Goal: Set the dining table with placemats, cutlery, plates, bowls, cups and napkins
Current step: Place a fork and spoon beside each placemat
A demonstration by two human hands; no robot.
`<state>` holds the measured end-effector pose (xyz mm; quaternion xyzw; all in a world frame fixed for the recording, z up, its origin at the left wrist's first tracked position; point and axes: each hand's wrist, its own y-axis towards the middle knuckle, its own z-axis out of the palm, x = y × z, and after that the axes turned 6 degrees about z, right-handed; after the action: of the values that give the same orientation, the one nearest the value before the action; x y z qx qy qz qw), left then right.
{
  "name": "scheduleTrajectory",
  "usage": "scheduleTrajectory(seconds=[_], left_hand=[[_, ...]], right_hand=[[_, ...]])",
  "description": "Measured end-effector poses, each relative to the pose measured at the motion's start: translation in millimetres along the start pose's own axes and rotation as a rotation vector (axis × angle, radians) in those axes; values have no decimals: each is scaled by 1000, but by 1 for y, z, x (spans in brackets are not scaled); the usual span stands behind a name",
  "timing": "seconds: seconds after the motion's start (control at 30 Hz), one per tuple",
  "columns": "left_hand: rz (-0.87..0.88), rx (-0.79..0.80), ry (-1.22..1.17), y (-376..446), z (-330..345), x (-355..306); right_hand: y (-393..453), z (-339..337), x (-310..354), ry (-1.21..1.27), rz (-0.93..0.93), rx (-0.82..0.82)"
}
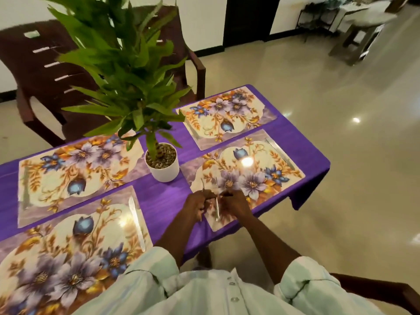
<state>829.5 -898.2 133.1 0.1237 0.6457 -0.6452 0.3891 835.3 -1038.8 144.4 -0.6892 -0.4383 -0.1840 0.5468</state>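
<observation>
While your two hands meet over the near-right placemat (247,176), your left hand (197,204) has its grip curled round a fork (203,189), and your right hand (234,204) pinches a second fork (217,201). Knives lie on the placemats' right edges (280,153) (137,221). Beside it, a potted plant (162,164) stands mid-desk on the purple cloth (159,196).

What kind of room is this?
Probably a home dining room: a table under a purple cloth laid with flowered placemats, brown chairs around it, and a potted plant in the middle.
</observation>
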Motion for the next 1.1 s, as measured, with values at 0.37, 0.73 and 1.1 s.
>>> scheduleTrajectory(seconds=[0.37, 0.73, 1.1], left_hand=[[118, -209, -51, 10, 26, -11], [203, -431, -24, -28, 52, 10], [230, -551, -148, -43, 10, 13]], right_hand=[[60, -26, 34, -1, 125, 274], [70, -41, 38, -202, 146, 599], [71, -4, 50, -272, 124, 430]])
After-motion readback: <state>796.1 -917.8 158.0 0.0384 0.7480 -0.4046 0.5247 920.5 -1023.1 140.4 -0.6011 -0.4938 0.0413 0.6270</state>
